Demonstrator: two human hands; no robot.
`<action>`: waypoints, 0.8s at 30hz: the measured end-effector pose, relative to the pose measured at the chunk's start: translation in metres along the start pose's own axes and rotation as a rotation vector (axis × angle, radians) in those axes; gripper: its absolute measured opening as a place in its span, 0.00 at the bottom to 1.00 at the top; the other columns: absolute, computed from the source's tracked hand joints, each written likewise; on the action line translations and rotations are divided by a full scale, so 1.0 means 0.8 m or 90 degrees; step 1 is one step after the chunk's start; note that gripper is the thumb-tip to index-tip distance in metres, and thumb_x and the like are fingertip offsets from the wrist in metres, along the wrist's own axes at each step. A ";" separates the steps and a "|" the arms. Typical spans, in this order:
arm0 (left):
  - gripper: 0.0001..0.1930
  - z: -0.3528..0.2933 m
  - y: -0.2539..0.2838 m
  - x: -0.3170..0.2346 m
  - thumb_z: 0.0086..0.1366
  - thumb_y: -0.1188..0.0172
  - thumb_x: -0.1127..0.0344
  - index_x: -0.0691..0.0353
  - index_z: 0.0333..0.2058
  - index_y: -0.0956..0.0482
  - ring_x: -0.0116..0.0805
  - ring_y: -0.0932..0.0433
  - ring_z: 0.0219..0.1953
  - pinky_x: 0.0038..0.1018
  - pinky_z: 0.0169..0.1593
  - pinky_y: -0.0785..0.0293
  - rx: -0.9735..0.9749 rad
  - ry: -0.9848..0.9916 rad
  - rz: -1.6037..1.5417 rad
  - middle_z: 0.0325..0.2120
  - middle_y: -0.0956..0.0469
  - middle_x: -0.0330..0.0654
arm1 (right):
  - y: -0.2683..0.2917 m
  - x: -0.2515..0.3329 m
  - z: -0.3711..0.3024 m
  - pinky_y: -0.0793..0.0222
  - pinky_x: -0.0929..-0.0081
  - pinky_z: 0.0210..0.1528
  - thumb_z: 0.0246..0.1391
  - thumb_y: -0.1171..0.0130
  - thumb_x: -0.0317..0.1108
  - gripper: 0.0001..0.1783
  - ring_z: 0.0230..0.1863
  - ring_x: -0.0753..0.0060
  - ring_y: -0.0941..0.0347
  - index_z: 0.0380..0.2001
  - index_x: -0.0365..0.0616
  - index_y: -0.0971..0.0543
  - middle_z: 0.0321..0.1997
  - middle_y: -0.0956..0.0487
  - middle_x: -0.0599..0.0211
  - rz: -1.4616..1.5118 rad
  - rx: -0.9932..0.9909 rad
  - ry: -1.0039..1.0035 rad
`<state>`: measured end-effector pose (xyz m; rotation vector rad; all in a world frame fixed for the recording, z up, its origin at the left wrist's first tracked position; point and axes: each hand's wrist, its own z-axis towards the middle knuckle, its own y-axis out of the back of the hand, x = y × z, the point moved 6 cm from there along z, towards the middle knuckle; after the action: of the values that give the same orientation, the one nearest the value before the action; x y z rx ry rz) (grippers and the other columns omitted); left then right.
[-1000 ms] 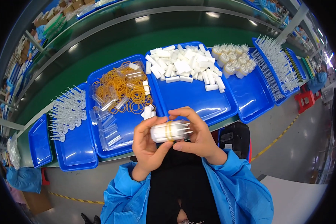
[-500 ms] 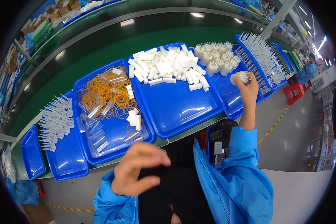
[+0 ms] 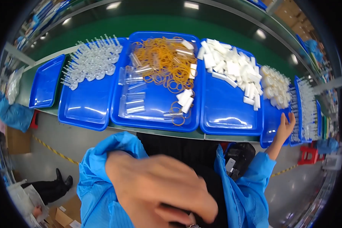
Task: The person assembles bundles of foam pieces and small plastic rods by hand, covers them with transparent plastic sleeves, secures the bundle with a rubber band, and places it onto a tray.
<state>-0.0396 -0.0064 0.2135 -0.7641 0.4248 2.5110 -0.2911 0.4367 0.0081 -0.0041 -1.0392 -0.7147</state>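
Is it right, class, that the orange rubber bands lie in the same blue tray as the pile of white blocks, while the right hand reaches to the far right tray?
Not quite. The head view shows the rubber bands in the middle tray; the white blocks fill the next tray. The right hand does reach far right.

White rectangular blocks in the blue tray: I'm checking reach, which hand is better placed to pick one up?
Probably the right hand: it rests open beside the white rectangular blocks; the left hand hangs blurred above the lap.
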 end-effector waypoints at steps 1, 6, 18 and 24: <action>0.07 -0.031 0.008 0.002 0.58 0.35 0.76 0.60 0.36 0.19 0.49 0.17 0.32 0.40 0.38 0.18 -0.087 0.099 0.056 0.33 0.19 0.55 | -0.012 0.027 -0.021 0.29 0.76 0.49 0.58 0.40 0.26 0.27 0.48 0.68 0.25 0.59 0.34 0.33 0.57 0.28 0.54 0.017 0.012 0.000; 0.05 -0.167 0.176 0.030 0.59 0.38 0.75 0.68 0.34 0.19 0.41 0.20 0.28 0.28 0.33 0.25 -0.369 0.491 0.784 0.29 0.21 0.47 | -0.060 0.131 -0.110 0.30 0.77 0.46 0.55 0.39 0.26 0.18 0.47 0.74 0.28 0.50 0.39 0.23 0.51 0.25 0.63 -0.087 0.207 0.063; 0.09 -0.418 0.336 0.004 0.58 0.31 0.65 0.63 0.31 0.18 0.20 0.29 0.19 0.16 0.22 0.35 -0.609 0.794 0.774 0.21 0.22 0.33 | -0.135 0.170 -0.110 0.27 0.61 0.43 0.41 0.35 0.22 0.18 0.46 0.50 0.26 0.40 0.43 0.20 0.49 0.28 0.57 -0.288 0.320 0.168; 0.09 -0.425 0.345 -0.001 0.58 0.33 0.66 0.66 0.32 0.18 0.24 0.26 0.22 0.19 0.25 0.30 -0.631 0.780 0.811 0.26 0.20 0.39 | -0.139 0.179 -0.108 0.28 0.61 0.37 0.41 0.34 0.22 0.14 0.37 0.52 0.25 0.35 0.42 0.22 0.45 0.28 0.58 -0.305 0.331 0.228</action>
<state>-0.0354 -0.3802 -0.0154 -3.3079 -0.1409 2.7829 -0.2399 0.2453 0.0398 0.8172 -0.8567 -0.8167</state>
